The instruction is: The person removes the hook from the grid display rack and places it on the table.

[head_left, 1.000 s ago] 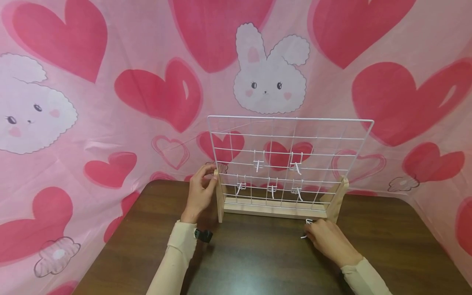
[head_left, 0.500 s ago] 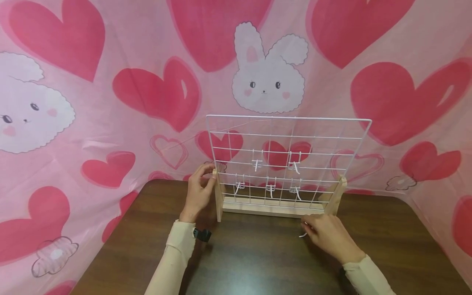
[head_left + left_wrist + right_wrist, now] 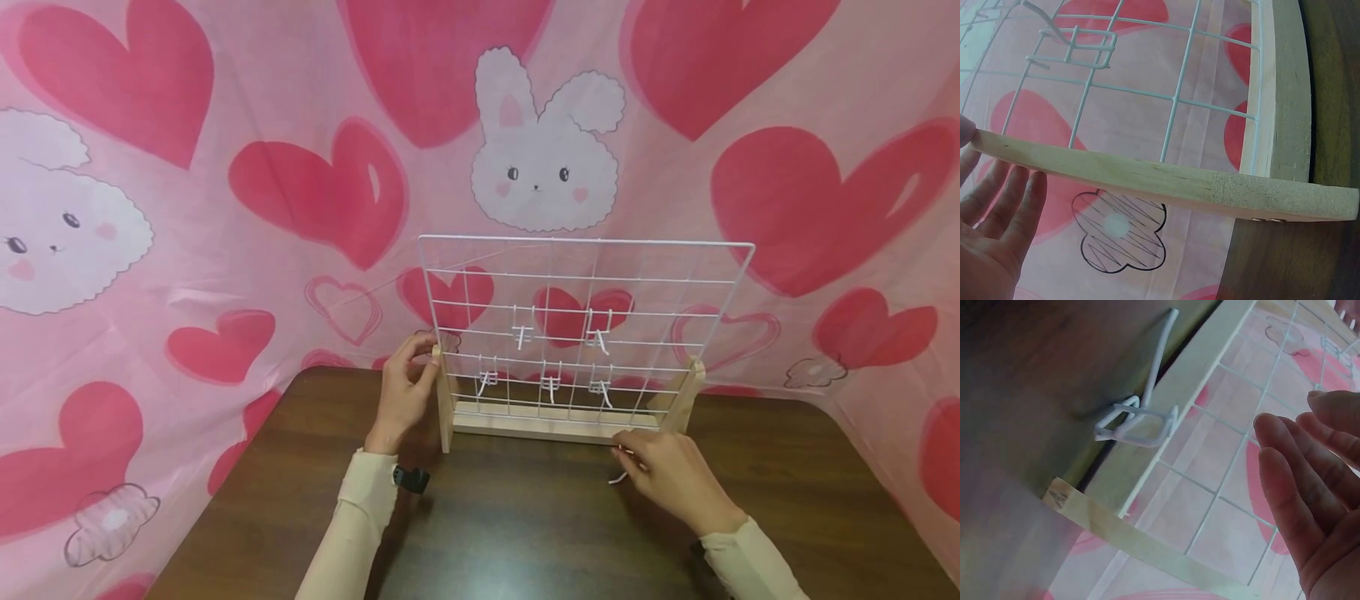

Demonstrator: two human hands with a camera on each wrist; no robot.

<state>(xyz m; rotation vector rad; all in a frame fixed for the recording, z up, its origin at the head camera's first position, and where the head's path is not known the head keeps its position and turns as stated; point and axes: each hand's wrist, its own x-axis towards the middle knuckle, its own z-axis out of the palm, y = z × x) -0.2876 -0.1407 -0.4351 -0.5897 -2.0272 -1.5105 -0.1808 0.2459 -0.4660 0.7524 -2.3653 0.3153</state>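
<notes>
My left hand holds the left wooden side piece of a white wire grid display rack, thumb on one face and fingers on the other. In the right wrist view, a loose white wire hook lies on the table by the rack's wooden base bar. My right hand hovers over this hook near the rack's right front corner, its fingers loosely bent and apart from the hook. The head view leaves only the hook's white tip showing under the hand.
Several white hooks hang on the grid in two rows, one of them a lower-row hook. The dark brown wooden table has its back edge close behind the rack. A pink cloth with hearts and rabbits hangs behind.
My right hand has shifted slightly up and left, covering more of the loose hook. My left hand stays on the rack's side piece, and the rack keeps its place.
</notes>
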